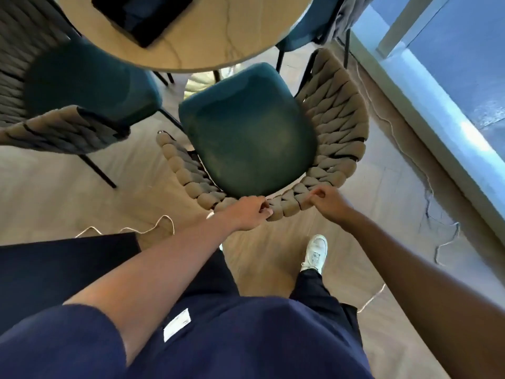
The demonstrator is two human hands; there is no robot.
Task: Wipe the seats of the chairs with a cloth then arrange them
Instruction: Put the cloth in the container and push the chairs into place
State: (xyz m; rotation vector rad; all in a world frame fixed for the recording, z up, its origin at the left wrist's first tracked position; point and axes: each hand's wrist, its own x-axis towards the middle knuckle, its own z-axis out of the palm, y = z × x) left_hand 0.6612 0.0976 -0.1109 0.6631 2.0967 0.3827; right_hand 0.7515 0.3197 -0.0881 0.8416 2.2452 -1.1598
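Chair with teal padded seat (pixel 246 132) and beige woven-rope backrest (pixel 328 127): stands just short of round marble-look table (pixel 213 50), seat front at its edge. Left hand (pixel 247 212) and right hand (pixel 326 202) each grip backrest top. Advice: push evenly, straight toward table, keeping clear of neighbouring teal chair (pixel 90 88).

A pale wood-look floor (pixel 62 192) runs under a round, marble-patterned table (pixel 218 36) at the top edge, where a dark flat slab (pixel 142 15) lies. White cables (pixel 426 187) trail across the floor toward the right wall, where a low sill (pixel 426 110) borders a bright, bluish window (pixel 470 50) letting in daylight.
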